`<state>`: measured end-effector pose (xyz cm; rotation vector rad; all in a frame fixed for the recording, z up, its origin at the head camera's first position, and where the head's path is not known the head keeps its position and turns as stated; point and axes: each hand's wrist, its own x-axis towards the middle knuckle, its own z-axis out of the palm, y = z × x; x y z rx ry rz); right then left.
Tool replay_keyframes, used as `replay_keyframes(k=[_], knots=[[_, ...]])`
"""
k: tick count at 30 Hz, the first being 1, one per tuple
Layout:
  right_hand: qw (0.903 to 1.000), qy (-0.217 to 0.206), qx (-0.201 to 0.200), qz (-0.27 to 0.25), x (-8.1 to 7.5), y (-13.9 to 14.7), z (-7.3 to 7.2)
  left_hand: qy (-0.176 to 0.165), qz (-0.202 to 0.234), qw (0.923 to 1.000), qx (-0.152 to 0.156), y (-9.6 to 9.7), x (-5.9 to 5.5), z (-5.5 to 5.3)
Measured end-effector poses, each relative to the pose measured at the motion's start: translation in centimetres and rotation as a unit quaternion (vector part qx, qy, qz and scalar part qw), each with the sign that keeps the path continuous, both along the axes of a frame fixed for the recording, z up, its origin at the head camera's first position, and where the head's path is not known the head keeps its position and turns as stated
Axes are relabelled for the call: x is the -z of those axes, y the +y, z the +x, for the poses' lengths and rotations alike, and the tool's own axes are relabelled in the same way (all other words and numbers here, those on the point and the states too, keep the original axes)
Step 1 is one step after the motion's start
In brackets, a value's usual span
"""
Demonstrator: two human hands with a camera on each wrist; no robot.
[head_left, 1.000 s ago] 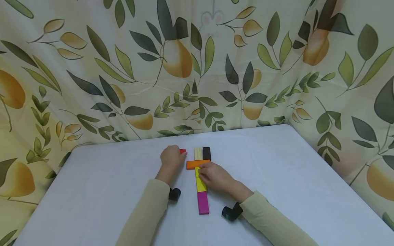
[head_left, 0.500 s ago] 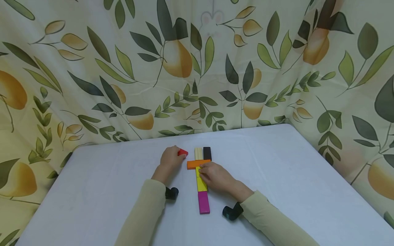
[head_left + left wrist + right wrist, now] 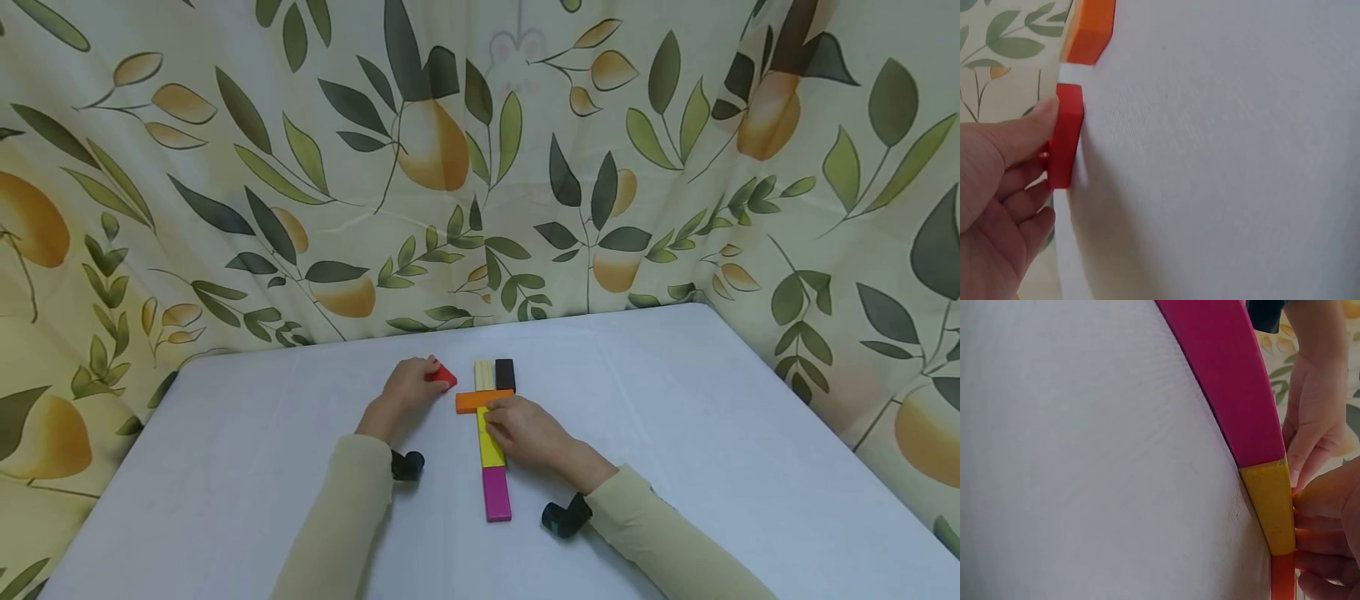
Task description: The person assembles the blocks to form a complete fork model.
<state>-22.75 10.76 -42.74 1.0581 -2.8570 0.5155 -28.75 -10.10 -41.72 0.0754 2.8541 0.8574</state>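
In my left hand a red triangular block is pinched between thumb and fingers; the left wrist view shows this red block standing close over the white tabletop. My right hand rests by the row of blocks, its loosely bent fingertips touching the yellow block near where it meets the orange block. Part of the yellow is covered by the fingers. Below the yellow lies a magenta block. Beyond the orange crosspiece stand a cream block and a black block, side by side.
All the blocks lie on a white-covered table. A curtain printed with leaves and fruit hangs behind its far edge. Black wrist cameras sit on both wrists, the right camera just above the tabletop.
The left hand has drawn back slightly to the left and turned, so more of the red block shows. My right hand and the row of blocks stay where they were.
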Motion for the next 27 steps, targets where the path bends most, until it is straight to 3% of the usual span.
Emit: replay_keyframes(k=[8,27], knots=[[1.0000,-0.003,0.003,0.001,-0.1,-0.1,0.1,-0.024,0.043,0.9980,0.039,-0.8,0.4,-0.7],[1.0000,-0.004,0.008,0.002,-0.2,-0.1,0.2,-0.026,0.009,0.9958,0.088,-1.2,0.4,-1.0]])
